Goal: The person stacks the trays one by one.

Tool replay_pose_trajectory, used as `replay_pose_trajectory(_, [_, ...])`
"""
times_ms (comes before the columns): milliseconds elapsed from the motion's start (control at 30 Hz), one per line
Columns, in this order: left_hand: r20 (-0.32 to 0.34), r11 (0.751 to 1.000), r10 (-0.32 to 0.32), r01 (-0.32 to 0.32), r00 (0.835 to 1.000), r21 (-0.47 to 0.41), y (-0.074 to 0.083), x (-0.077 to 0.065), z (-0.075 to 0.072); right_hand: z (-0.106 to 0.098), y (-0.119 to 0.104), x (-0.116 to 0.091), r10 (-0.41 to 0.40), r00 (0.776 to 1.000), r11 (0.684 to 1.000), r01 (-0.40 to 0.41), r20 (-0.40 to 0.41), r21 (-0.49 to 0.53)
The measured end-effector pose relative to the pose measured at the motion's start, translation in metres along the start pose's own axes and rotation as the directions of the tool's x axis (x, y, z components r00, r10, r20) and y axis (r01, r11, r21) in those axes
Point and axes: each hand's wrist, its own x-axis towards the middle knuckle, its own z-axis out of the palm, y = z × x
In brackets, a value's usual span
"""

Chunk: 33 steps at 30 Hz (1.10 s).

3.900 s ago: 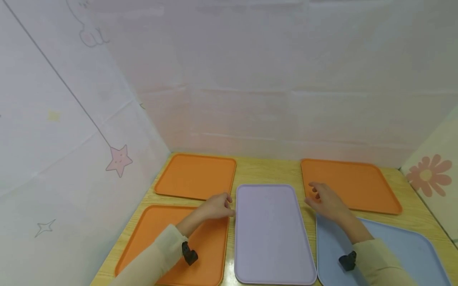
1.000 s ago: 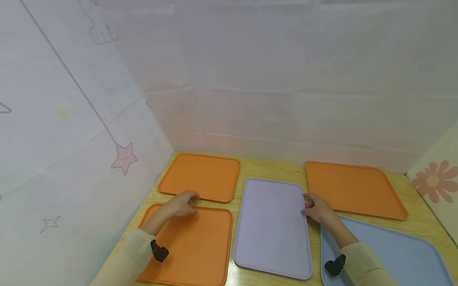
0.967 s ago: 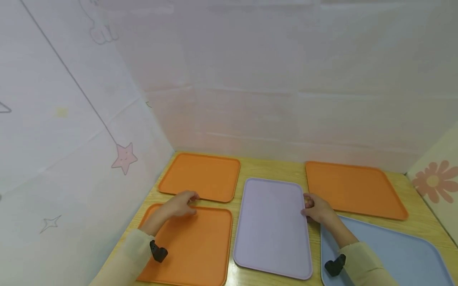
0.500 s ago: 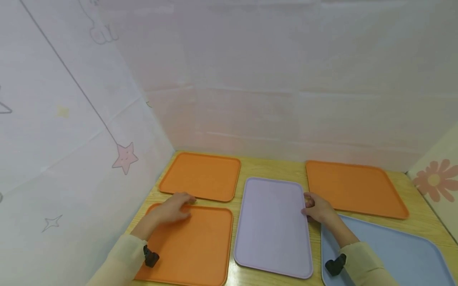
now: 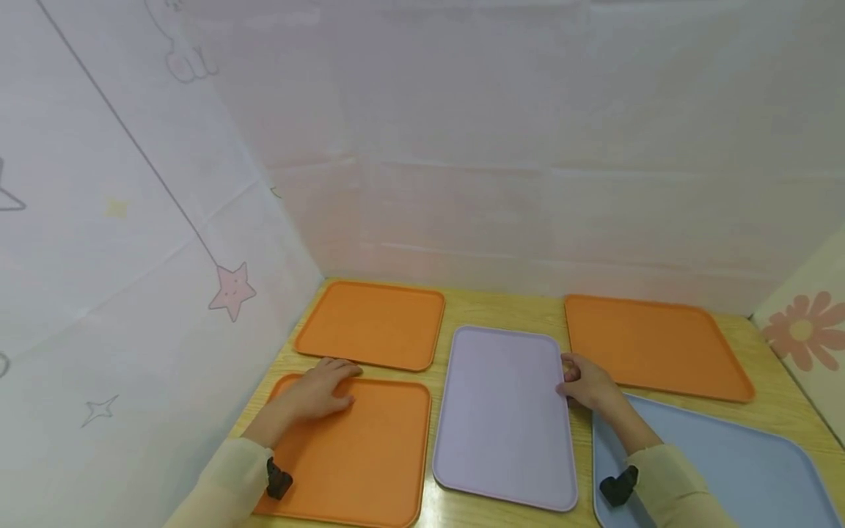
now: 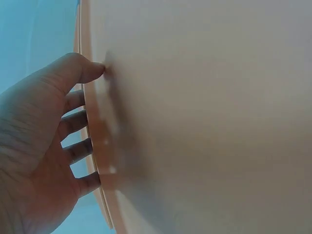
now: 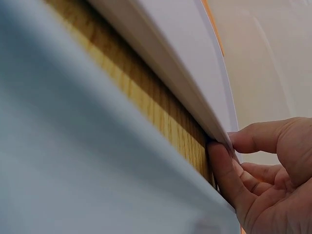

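Near left, an orange tray (image 5: pixel 370 462) is lying on the counter (image 5: pixel 469 510); at its far rim the left hand (image 5: pixel 319 392) is spreading wide, no longer reaching beside the lilac tray (image 5: pixel 505 418). That tray is resting mid-counter, and the right hand (image 5: pixel 590 383), no longer apart, is pinching its right edge. Positioning it seems in hand; the next move is probably calling for small adjustment.

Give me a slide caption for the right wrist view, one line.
Right hand pinching the edge of a lilac tray, wooden table showing between it and a blue tray.
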Motion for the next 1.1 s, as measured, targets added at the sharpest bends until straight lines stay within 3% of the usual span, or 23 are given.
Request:
replay_pose_trajectory(533, [-0.029,0.995,0.099,-0.099,0.995,0.007,-0.007,0.007,-0.009,0.002,0.003,0.004,0.019,1.0,0.999,-0.019,-0.006,-0.035])
replay_pose_trajectory(767, [0.105,0.992,0.107,-0.1,0.989,-0.071,-0.013,0.014,-0.027,0.002,0.0,0.005,0.028,1.0,0.999,-0.028,0.001,-0.03])
replay_pose_trajectory(900, [0.173,0.993,0.114,-0.105,0.978,-0.059,-0.011,0.019,-0.044,0.001,0.001,0.005,0.033,0.999,0.999,-0.033,0.012,-0.023])
replay_pose_trajectory(1100, [0.26,0.999,0.041,-0.032,0.965,-0.038,0.001,0.021,-0.068,0.001,0.002,0.005,0.042,0.999,0.999,-0.042,0.026,-0.007])
